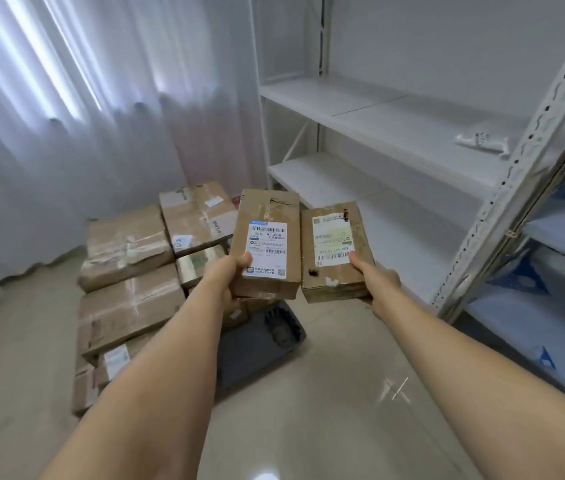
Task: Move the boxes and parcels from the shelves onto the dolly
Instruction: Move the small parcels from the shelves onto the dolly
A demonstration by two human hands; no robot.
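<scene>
Both hands carry small boxes: left hand grips labelled box, right hand grips second box, long axes pointing away. Dolly sits below and slightly left, nearer the left hand, mostly stacked.

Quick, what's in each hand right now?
Left hand: holds the cardboard box with the white label.
Right hand: holds the cardboard box with the yellowish label.

left box label — "M1 A21B", possibly | right box label — unreadable
</scene>
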